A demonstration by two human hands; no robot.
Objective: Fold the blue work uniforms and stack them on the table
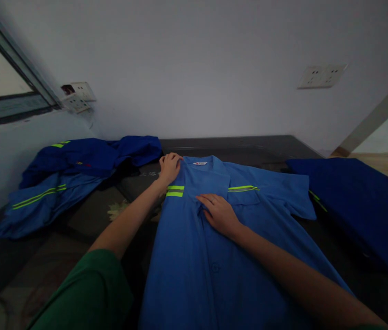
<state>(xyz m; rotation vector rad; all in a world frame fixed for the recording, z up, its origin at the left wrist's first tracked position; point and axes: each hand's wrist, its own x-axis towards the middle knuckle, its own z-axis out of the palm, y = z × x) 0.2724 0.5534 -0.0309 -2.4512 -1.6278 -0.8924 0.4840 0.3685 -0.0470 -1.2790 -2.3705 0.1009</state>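
A light blue short-sleeved work shirt lies front up, its collar at the far end and a small white label inside the neck. Yellow-green reflective stripes cross its chest. The sleeve on the right is spread out, while on the left no sleeve shows beyond the body edge. My left hand is closed on the shirt's left shoulder beside the collar, fingers bent over the cloth. On the front placket at chest height rests my right hand, fingers stretched out and thumb apart. The cloth puckers slightly under its fingertips.
Crumpled dark and light blue garments lie at the left. A dark blue folded item with a yellow-green stripe edge is on the right. Underneath is a dark table against the wall, which carries sockets. A window frame is upper left.
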